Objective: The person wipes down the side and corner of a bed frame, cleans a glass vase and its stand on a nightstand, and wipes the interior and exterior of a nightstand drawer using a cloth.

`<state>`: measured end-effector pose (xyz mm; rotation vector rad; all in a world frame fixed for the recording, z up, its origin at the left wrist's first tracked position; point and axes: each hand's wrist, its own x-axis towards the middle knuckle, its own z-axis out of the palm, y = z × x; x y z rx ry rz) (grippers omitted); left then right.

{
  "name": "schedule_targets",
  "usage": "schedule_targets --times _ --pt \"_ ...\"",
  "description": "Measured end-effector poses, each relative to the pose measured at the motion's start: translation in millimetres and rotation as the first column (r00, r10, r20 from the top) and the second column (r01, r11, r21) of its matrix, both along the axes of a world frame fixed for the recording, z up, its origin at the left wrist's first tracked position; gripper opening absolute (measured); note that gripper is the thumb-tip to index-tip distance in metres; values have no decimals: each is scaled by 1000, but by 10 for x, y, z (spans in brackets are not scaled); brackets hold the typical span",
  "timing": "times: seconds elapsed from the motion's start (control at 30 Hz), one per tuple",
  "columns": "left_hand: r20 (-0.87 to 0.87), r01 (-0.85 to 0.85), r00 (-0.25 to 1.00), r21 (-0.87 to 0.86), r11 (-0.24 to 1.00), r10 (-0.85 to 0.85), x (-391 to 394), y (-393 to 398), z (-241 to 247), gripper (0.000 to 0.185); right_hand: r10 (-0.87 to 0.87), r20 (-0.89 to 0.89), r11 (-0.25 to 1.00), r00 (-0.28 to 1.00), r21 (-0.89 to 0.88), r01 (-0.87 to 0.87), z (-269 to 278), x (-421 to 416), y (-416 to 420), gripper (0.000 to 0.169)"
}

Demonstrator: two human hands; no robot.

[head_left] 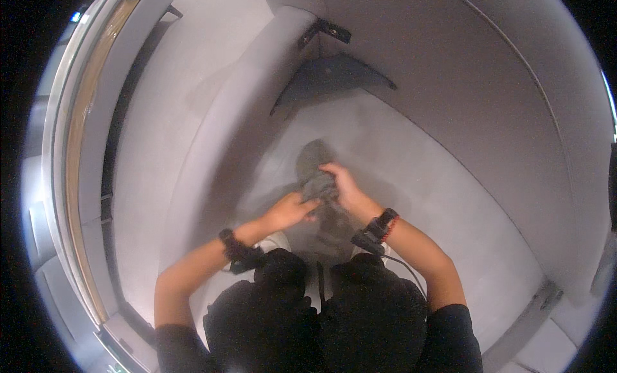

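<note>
A crumpled dark grey-green cloth (316, 177) hangs bunched between my two hands above the pale floor. My right hand (348, 187) grips its right side, with the thumb and forefinger toward the far end. From the left, my left hand (290, 212) holds the near edge, and its blurred fingers partly overlap the cloth. Part of the cloth is hidden behind the fingers. A dark patch (335, 226) lies below the hands; I cannot tell whether it is shadow or more cloth.
Two upholstered panels, a left one (231, 112) and a right one (458, 98), meet at a corner ahead. A black metal bracket (332, 30) and a dark triangular corner plate (335, 74) sit there. Farther left stands another upholstered piece (108, 93). A cable (409, 267) trails from my right wrist.
</note>
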<state>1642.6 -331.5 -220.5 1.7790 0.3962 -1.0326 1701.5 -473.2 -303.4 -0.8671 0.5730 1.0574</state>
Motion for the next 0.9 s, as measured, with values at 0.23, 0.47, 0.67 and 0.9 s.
schedule_targets --times 0.23,0.47,0.67,0.9 --pt "348 190 916 62 980 -200 958 -562 194 37 -226 226 964 948 -90 251 549 712 -725 29" --pt "653 -51 757 33 998 17 796 -493 683 38 -274 467 936 841 -72 345 1397 842 -479 29" --pt "710 -205 671 -102 973 216 1090 -372 1070 37 -309 501 951 809 185 249 1829 1115 -247 21" --pt "857 14 516 -7 1000 -1 979 -302 1105 33 -367 687 909 627 122 398 1978 925 -327 30"
